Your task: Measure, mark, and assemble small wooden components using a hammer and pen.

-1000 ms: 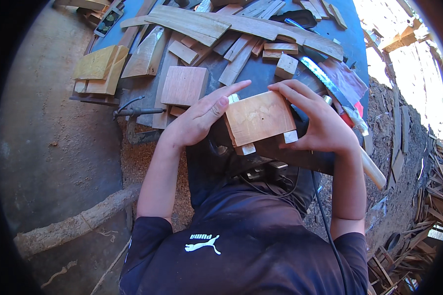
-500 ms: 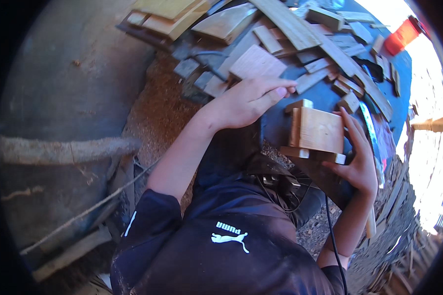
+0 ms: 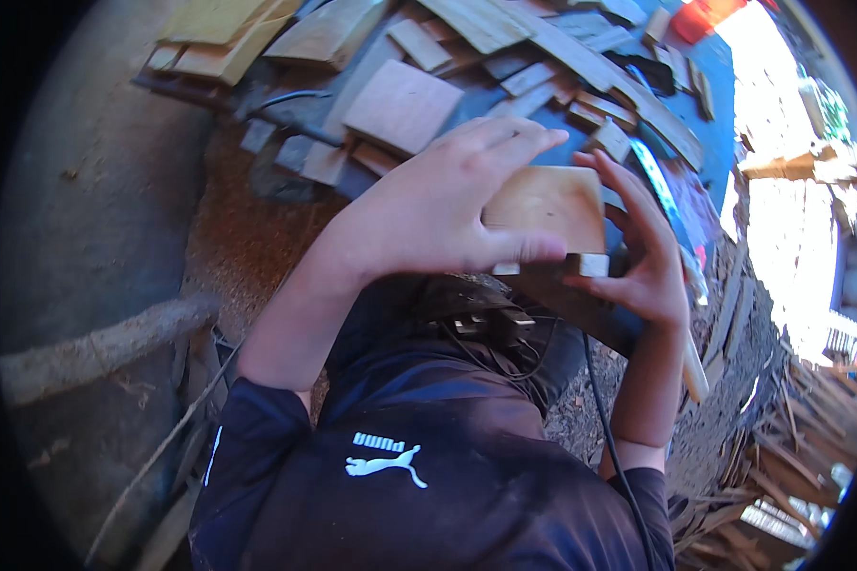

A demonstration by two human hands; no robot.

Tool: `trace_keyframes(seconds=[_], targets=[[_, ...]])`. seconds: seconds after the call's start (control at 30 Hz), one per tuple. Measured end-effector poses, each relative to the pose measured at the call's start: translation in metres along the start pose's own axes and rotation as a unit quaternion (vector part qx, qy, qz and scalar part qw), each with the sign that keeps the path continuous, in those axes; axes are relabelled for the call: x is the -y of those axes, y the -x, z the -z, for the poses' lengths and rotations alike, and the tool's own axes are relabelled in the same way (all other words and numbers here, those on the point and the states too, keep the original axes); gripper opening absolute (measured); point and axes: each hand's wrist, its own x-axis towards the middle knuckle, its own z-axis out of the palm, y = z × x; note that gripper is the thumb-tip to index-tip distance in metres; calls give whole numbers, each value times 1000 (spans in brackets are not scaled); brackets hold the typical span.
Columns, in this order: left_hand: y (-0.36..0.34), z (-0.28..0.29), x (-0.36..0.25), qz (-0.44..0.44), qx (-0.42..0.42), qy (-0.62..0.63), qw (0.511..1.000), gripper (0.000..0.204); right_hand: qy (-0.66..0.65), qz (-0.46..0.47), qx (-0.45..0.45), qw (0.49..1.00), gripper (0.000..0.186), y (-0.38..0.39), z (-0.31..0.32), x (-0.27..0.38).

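— What are the hands doing?

— I'm seeing the left hand (image 3: 428,214) lying flat over the square wooden block (image 3: 549,206), fingers spread, thumb pressing along its lower edge. The right hand (image 3: 643,257) is cupping the block's right side, so both are grasping it.

— And where is the block sitting?

— It's being held up above the blue worktop (image 3: 719,86), which is carrying scattered wood offcuts (image 3: 405,100). A black cable (image 3: 605,409) is hanging below.
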Motion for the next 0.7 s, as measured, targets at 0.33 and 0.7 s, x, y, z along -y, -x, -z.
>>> trace_keyframes(seconds=[0.33, 0.7], targets=[[-22, -27, -19, 44, 43, -122, 991, 100, -52, -15, 4, 999, 114, 6, 5, -6], [-23, -13, -32, 233, -9, 204, 951, 98, -203, 21, -90, 975, 41, 15, 19, 5]])
